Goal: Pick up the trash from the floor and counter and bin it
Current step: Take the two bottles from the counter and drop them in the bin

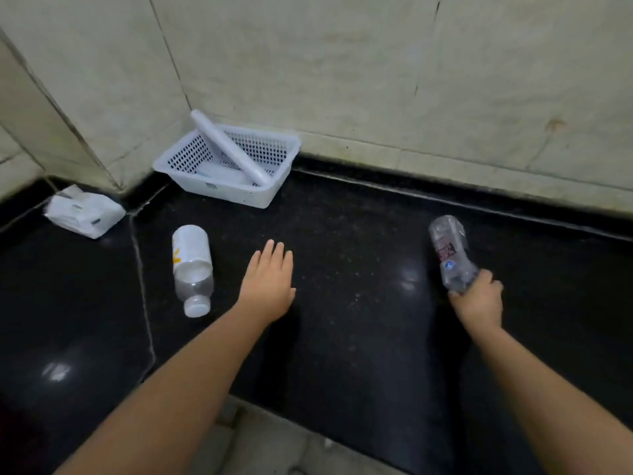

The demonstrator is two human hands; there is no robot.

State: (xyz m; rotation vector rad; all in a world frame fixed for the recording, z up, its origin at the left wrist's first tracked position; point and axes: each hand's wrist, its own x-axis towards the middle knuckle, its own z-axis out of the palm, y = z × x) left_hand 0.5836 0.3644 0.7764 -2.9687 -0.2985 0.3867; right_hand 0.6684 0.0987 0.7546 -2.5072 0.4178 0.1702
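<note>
A crushed clear plastic bottle with a dark red label sticks up from my right hand, which grips its lower end above the black counter. My left hand hovers flat over the counter, fingers together and pointing away, holding nothing. Just left of it a white bottle with a yellow mark and white cap lies on its side, cap toward me. A crumpled white packet lies at the far left near the wall.
A white perforated plastic basket stands in the corner against the tiled wall, with a white tube-like object leaning in it. The counter's front edge runs below my arms, and pale floor shows beneath it.
</note>
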